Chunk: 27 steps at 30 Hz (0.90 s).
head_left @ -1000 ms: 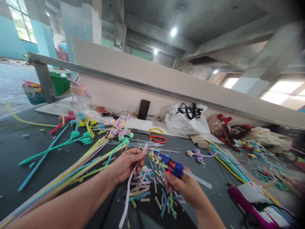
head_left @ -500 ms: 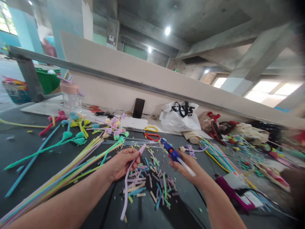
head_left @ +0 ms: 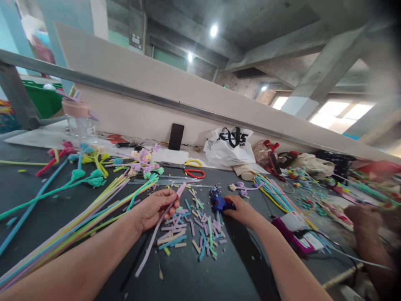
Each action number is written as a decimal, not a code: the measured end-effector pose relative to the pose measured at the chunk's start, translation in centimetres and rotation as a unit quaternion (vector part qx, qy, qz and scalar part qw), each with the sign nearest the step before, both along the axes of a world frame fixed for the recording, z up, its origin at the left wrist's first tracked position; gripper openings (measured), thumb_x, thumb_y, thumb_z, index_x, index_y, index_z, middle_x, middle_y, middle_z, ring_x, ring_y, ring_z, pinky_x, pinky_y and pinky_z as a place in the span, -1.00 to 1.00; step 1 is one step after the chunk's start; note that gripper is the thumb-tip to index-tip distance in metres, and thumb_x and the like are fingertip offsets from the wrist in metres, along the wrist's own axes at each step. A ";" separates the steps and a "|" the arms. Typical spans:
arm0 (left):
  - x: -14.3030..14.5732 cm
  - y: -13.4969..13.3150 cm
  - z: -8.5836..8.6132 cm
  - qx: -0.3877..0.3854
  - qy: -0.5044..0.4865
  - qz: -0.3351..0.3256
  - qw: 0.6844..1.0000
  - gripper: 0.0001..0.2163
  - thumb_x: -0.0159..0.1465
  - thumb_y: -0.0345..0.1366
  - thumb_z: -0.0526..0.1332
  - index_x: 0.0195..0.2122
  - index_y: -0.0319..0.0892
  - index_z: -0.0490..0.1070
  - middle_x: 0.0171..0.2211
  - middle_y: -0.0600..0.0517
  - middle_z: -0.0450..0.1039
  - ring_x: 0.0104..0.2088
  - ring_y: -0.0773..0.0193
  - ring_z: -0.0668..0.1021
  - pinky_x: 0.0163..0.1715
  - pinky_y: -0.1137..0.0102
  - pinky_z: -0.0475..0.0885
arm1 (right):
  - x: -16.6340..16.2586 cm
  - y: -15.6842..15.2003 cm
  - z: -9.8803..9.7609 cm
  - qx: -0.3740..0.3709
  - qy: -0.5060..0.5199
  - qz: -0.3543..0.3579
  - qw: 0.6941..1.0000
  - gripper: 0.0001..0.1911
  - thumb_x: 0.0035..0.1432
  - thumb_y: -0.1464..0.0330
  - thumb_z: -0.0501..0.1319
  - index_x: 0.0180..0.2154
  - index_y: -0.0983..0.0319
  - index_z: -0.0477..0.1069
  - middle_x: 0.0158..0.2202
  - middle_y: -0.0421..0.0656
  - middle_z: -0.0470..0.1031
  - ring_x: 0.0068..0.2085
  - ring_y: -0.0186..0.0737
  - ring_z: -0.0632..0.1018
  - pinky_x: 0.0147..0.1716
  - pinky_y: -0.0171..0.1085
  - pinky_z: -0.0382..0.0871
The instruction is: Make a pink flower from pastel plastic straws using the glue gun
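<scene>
My left hand (head_left: 158, 207) is closed, pinching a lilac pipe cleaner (head_left: 153, 240) near its upper end. The strip's tip points up past my fingers and its long tail hangs down toward me. To the right, my right hand (head_left: 242, 210) grips the handle of a blue glue gun (head_left: 219, 202), which is down at the tabletop with its nozzle pointing away and a glue stick at its rear. Between both hands lies a pile of short cut pipe cleaner pieces (head_left: 175, 232) in lilac, blue, green and cream.
Long pipe cleaners (head_left: 90, 211) and fuzzy flowers (head_left: 145, 161) lie left. Scissors (head_left: 194, 172), a phone (head_left: 176, 136) and a white bag (head_left: 230, 146) are at the back. A purple box (head_left: 297, 238) with cables sits right, near another person's hand (head_left: 365, 221).
My right hand has lowered the glue gun to the tabletop and turned its nozzle to point away. My left hand keeps the lilac pipe cleaner. The view has shifted slightly.
</scene>
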State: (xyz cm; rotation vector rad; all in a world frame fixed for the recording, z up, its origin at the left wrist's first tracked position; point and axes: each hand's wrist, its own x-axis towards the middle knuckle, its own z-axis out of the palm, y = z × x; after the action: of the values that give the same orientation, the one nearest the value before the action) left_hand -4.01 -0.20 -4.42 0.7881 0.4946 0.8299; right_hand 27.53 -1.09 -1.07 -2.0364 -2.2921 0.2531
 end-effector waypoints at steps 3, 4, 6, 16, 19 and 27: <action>0.0 0.0 0.1 0.010 0.002 -0.006 1.000 -0.84 0.11 -0.27 0.24 -0.44 -0.23 0.28 -0.53 0.08 0.35 -0.68 0.53 0.31 -0.79 0.65 0.06 | -0.2 -0.2 0.8 0.006 -0.018 -0.025 1.000 -0.58 -0.09 0.40 0.24 -0.10 0.24 0.34 -0.09 -0.01 0.39 -0.08 -0.05 0.40 -0.11 -0.15 0.22; 0.0 0.0 0.2 0.014 -0.001 -0.011 1.000 -0.84 0.12 -0.27 0.23 -0.44 -0.23 0.28 -0.53 0.09 0.34 -0.70 0.55 0.28 -0.80 0.66 0.02 | -0.7 -0.4 1.2 0.019 -0.027 -0.041 0.999 -0.56 -0.09 0.41 0.24 -0.09 0.24 0.34 -0.07 0.02 0.37 -0.06 0.01 0.38 -0.11 -0.10 0.20; 0.0 0.0 0.3 0.019 -0.012 -0.020 1.000 -0.83 0.14 -0.27 0.21 -0.46 -0.24 0.27 -0.53 0.09 0.34 -0.73 0.60 0.19 -0.80 0.66 -0.04 | -2.7 -0.9 2.0 0.055 -0.036 -0.057 0.996 -0.60 -0.07 0.44 0.21 -0.10 0.24 0.35 -0.04 0.06 0.33 -0.02 0.08 0.34 -0.12 -0.04 0.18; -0.1 0.6 0.0 0.023 -0.049 -0.011 0.998 -0.83 0.15 -0.28 0.21 -0.46 -0.28 0.29 -0.50 0.08 0.31 -0.69 0.63 0.12 -0.76 0.66 -0.06 | -15.0 -1.7 -1.1 0.050 0.078 0.285 0.954 -0.81 0.00 0.54 0.16 -0.35 0.18 0.46 -0.33 -0.18 0.46 -0.23 -0.25 0.45 -0.20 -0.31 0.23; -0.1 0.7 -0.1 0.018 -0.046 -0.004 0.999 -0.83 0.16 -0.29 0.20 -0.46 -0.28 0.29 -0.50 0.07 0.31 -0.68 0.63 0.13 -0.75 0.65 -0.07 | -14.5 -1.4 -1.9 0.054 0.124 0.275 0.952 -0.85 0.00 0.54 0.17 -0.43 0.20 0.44 -0.37 -0.20 0.45 -0.26 -0.28 0.45 -0.23 -0.34 0.23; 0.4 0.0 0.6 0.000 -0.026 0.003 1.000 -0.86 0.18 -0.32 0.17 -0.47 -0.28 0.29 -0.47 0.06 0.33 -0.69 0.63 0.14 -0.74 0.63 -0.07 | -13.5 -2.1 -1.6 0.049 0.296 0.158 0.941 -0.90 -0.04 0.52 0.17 -0.49 0.23 0.34 -0.55 -0.29 0.36 -0.46 -0.35 0.36 -0.43 -0.40 0.19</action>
State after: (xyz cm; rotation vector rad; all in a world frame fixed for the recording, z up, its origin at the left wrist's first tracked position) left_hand -3.57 -0.21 -3.79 0.7644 0.4512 0.8528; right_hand 14.01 -3.20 -2.69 -1.2884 -2.1535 0.6514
